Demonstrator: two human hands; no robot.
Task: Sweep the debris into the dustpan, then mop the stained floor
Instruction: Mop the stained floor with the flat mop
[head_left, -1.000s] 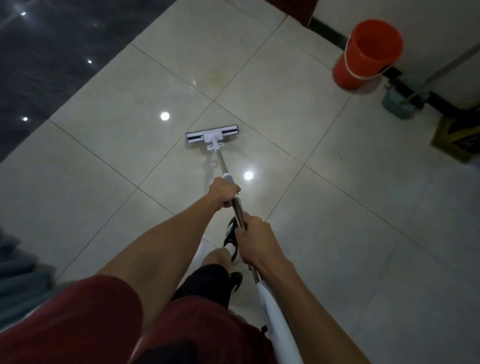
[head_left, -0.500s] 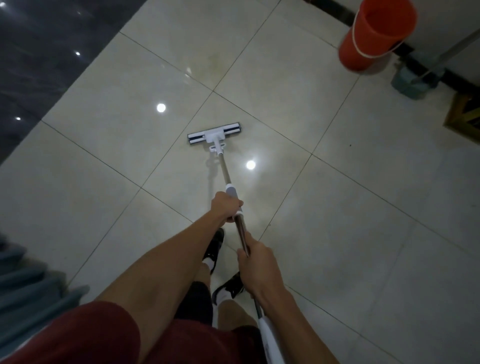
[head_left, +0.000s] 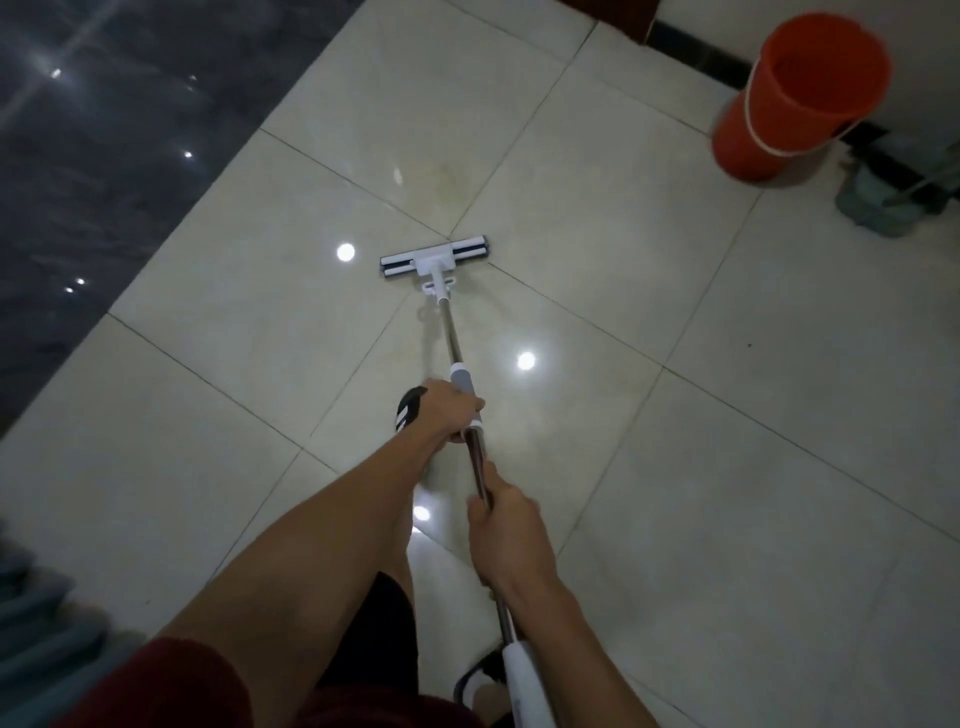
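The mop handle (head_left: 470, 431) is gripped by both hands: the left hand (head_left: 447, 410) is wrapped round the pole just below its grey collar, and the right hand (head_left: 506, 535) is closed round the metal shaft nearer the body.

The cream tiled floor (head_left: 675, 467) is seen from above, bordered on the left by a dark polished slab (head_left: 104, 156). A faint yellowish stain (head_left: 447, 179) is visible on the tile just beyond the mop. An orange bucket (head_left: 800, 93) is stood at the upper right by the wall, with a grey-green object (head_left: 883, 202), too blurred to name, beside it. The white mop head (head_left: 435, 258) is laid flat on the floor, close to a tile joint and short of the stain. A black shoe with white stripes (head_left: 408, 410) is partly hidden behind the left hand. No writing or brand mark can be read on anything.
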